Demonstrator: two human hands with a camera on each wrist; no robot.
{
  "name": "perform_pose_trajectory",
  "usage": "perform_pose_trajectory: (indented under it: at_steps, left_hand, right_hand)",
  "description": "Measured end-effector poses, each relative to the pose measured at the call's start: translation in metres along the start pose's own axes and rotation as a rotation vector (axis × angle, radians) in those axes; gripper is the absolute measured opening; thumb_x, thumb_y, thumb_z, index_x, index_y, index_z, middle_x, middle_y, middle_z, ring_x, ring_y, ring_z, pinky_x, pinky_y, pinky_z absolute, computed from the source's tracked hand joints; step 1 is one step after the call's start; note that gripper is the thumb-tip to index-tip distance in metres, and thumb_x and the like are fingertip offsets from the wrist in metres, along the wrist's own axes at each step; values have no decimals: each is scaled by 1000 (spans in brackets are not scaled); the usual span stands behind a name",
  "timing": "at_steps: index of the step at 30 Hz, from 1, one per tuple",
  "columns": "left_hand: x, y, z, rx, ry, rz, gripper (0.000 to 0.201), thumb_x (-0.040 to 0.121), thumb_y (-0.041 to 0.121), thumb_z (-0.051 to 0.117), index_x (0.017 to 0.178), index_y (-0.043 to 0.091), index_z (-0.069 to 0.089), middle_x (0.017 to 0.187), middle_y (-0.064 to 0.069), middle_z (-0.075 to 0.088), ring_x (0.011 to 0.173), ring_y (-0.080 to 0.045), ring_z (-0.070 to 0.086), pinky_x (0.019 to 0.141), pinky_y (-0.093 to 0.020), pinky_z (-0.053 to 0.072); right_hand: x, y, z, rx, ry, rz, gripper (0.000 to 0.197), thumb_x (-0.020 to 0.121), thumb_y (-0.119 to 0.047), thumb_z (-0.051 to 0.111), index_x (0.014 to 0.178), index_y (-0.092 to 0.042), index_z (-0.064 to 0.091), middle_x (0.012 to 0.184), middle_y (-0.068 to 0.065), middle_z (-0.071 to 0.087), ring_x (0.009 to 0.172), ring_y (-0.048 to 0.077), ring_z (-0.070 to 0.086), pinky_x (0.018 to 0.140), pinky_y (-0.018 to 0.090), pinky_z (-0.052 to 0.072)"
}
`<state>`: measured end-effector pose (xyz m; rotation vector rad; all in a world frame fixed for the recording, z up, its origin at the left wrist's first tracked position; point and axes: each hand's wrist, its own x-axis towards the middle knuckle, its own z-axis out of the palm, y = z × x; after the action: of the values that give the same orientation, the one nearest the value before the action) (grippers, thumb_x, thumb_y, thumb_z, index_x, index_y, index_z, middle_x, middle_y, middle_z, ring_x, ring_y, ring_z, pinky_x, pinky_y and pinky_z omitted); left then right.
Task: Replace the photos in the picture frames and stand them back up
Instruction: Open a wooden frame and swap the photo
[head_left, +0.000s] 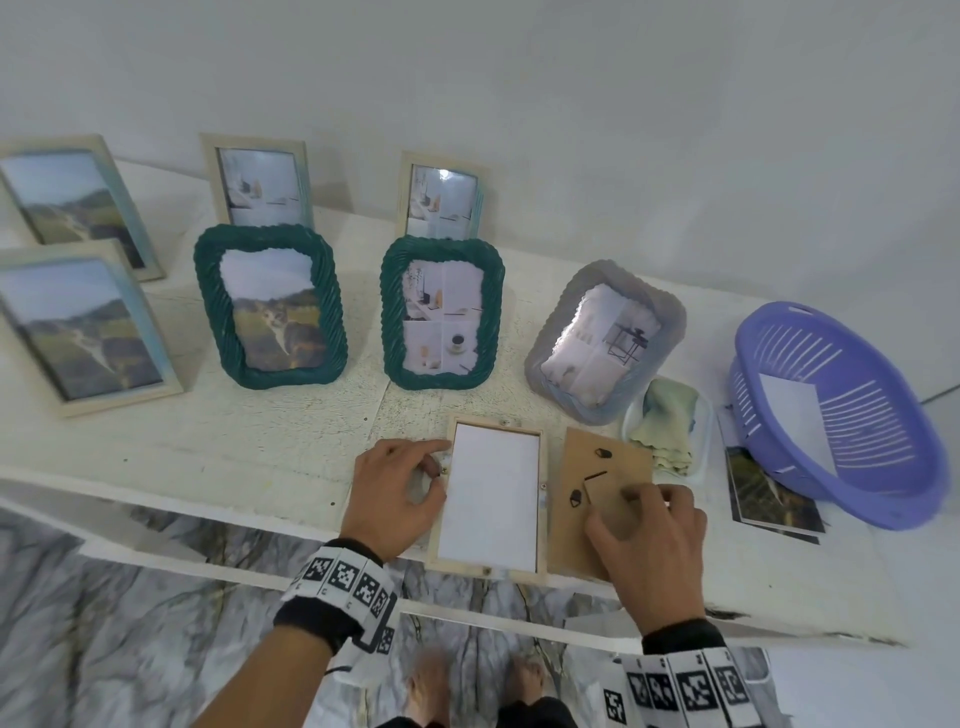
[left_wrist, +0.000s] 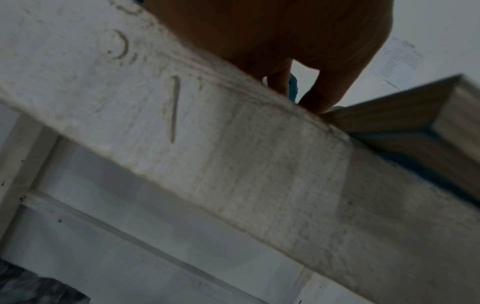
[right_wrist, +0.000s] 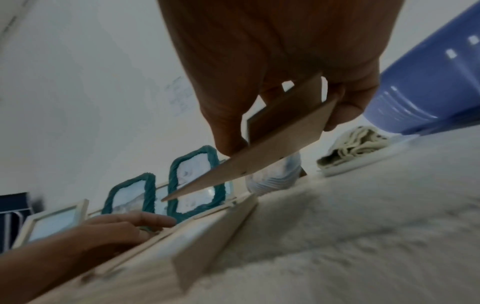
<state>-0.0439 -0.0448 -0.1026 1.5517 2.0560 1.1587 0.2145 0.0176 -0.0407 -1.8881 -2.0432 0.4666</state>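
A white shelf (head_left: 208, 457) carries the work. Seven frames stand at its back: three pale wooden ones and two green ones (head_left: 270, 306) show either a hillside or a room scene, and a grey one (head_left: 605, 338) leans to the right. Which of these already hold their new photos cannot be told. A purple basket (head_left: 831, 410) at the right holds a white sheet, with a loose hillside photo (head_left: 769, 493) lying beside and partly under it.

The open wooden frame (head_left: 491, 499) lies face down at the shelf's front edge, a photo in it showing its white back. Its brown backing board (head_left: 597, 499) is lifted just to the right, so closing, fastening and standing this frame are still to do.

The left hand (head_left: 397, 493) has its fingers bent at the frame's left rail, touching a small clip there; whether it pinches the clip is unclear. The right hand (head_left: 652, 545) grips the backing board between thumb and fingers, tilted above the shelf.

No brand or readable writing shows; the wristbands carry only black-and-white square codes.
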Motion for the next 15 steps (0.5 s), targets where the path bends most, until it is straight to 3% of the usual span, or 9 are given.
perform_pose_trajectory:
  at_steps: [5, 8, 11, 15]
  left_hand:
    - [0, 2, 2, 10, 3, -10, 44, 75, 45, 49, 115, 37, 65, 79, 25, 62, 98, -5, 50, 94, -28, 27]
    - [0, 0, 2, -5, 0, -18, 44, 76, 45, 50, 116, 38, 66, 80, 26, 63, 99, -4, 49, 95, -28, 27]
    - [-1, -1, 3, 3, 3, -18, 44, 77, 45, 51, 117, 38, 66, 81, 26, 64, 100, -2, 48, 95, -28, 28]
    - [-1, -2, 3, 3, -5, -21, 43, 77, 47, 51, 117, 40, 65, 82, 25, 64, 100, 2, 46, 93, -22, 23]
  right_hand:
    - [-3, -28, 12, -21, 110, -237, 39, 72, -39, 78, 95, -10, 65, 104, 8, 49, 93, 26, 43, 77, 32, 42]
    - [-5, -48, 23, -99, 106, -314, 35, 69, -38, 77, 84, -9, 63, 93, 9, 51, 82, 27, 45, 71, 39, 51]
    - [-7, -61, 33, -178, 88, -352, 36, 64, -39, 77, 75, -10, 62, 84, 10, 51, 72, 27, 45, 64, 41, 52]
    - [-9, -69, 48, -197, 51, -355, 38, 66, -45, 74, 78, -11, 61, 85, 10, 52, 73, 27, 47, 65, 39, 51]
